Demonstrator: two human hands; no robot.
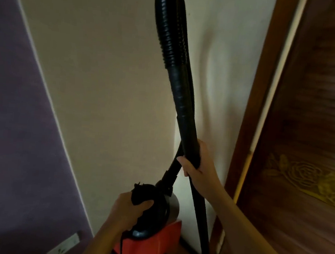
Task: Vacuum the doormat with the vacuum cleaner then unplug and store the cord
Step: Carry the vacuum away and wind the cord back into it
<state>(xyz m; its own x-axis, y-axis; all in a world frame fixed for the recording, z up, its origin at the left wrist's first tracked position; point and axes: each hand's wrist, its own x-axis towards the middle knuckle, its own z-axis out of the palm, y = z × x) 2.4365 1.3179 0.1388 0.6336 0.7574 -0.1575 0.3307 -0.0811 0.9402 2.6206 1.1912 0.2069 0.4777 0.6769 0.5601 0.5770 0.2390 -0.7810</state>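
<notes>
Currently, the left hand [133,207] is closed on the top handle of the vacuum cleaner [154,225] at near centre, while the right hand [194,165] clasps the rigid hose tube [184,112], apparently keeping it upright for carrying; no doormat is visible.

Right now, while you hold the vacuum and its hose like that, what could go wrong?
The hose loops high above the right hand, close to the wall and the wooden door; a swing could knock either. The left hand holds only the black top of the vacuum, so the weight might slip or tip. A thin cord hangs by that wrist and could snag or trip someone.
</notes>
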